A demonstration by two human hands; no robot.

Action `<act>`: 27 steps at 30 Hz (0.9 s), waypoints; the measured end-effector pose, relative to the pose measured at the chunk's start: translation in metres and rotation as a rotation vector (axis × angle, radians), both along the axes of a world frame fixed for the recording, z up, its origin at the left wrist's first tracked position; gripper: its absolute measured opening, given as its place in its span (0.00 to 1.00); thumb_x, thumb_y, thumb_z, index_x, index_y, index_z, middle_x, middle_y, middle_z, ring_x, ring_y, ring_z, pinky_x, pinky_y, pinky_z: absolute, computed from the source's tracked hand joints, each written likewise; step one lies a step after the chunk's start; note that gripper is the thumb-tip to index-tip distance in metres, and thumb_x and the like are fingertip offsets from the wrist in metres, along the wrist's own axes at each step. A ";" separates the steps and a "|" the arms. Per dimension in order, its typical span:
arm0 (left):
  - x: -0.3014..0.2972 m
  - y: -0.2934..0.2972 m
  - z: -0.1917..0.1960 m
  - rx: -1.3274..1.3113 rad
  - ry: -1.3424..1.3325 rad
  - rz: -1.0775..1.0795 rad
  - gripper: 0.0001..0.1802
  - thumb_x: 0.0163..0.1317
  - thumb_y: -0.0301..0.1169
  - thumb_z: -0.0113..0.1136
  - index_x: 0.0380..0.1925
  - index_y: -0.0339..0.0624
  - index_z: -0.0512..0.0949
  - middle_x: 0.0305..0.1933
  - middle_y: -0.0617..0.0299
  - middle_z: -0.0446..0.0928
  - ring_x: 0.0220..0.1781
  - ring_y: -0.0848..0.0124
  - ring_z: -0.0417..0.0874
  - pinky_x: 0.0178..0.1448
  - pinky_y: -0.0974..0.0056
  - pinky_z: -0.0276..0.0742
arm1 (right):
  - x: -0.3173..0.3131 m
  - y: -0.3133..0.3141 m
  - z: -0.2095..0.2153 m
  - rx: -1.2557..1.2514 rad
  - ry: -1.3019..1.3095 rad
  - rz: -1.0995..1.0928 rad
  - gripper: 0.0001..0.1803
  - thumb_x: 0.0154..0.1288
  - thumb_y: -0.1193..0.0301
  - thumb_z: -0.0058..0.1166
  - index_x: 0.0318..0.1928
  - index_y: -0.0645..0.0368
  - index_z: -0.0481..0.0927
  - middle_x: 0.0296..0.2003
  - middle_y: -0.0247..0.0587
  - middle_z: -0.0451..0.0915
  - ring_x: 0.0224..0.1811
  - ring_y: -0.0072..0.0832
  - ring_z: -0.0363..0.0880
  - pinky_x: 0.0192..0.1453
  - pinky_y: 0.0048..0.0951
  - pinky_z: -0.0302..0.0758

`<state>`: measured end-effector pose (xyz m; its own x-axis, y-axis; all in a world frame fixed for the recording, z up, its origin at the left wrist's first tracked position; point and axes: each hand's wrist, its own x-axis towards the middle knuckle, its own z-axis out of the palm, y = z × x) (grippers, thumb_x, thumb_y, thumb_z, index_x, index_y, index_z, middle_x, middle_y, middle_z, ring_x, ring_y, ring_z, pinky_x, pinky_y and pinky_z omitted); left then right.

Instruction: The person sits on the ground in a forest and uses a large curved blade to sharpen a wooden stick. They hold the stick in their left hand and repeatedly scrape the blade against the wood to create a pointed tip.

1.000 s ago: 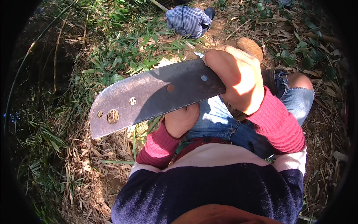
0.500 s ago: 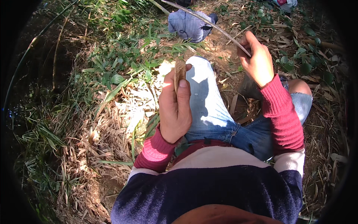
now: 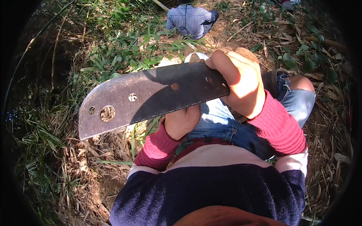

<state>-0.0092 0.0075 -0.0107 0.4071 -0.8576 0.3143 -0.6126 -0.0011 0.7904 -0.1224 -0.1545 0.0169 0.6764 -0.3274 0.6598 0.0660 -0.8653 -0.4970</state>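
A broad, dark machete [image 3: 152,92] with several round holes lies across my view, its flat side up toward me and its squared end pointing left. My right hand [image 3: 241,81] is closed around its grip end, thumb along the top edge. Behind and below the blade is my left hand [image 3: 183,122]; only the wrist and palm side show, and the blade covers its fingers. A small brown tip of a wooden piece [image 3: 195,58] peeks over the blade's upper edge, in line with that hand. Sunlight and a shadow split the blade face.
My legs in blue jeans [image 3: 215,116] are under my hands. Ahead sits a person in a checked shirt [image 3: 188,20], back turned. Dry leaves [image 3: 90,165] and green grass [image 3: 49,139] cover the ground at left; leafy plants [image 3: 301,56] grow at right.
The machete, seen edge-on and pointing up and away before, has swung down to the left and turned its flat side to me. It now hides the left hand's fingers and most of the wooden piece.
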 end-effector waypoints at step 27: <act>0.010 -0.009 0.029 -0.025 0.739 -0.040 0.22 0.81 0.43 0.42 0.56 0.34 0.72 0.26 0.66 0.70 0.18 0.80 0.66 0.22 0.74 0.63 | -0.005 -0.035 -0.001 0.334 0.086 -0.081 0.11 0.61 0.80 0.59 0.38 0.61 0.69 0.26 0.41 0.82 0.28 0.22 0.82 0.35 0.24 0.76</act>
<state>0.0005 -0.0015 0.0184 0.4888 -0.8723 -0.0100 0.0807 0.0338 0.9962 -0.1269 -0.1894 0.0159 0.6877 -0.5702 0.4494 -0.0501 -0.6548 -0.7542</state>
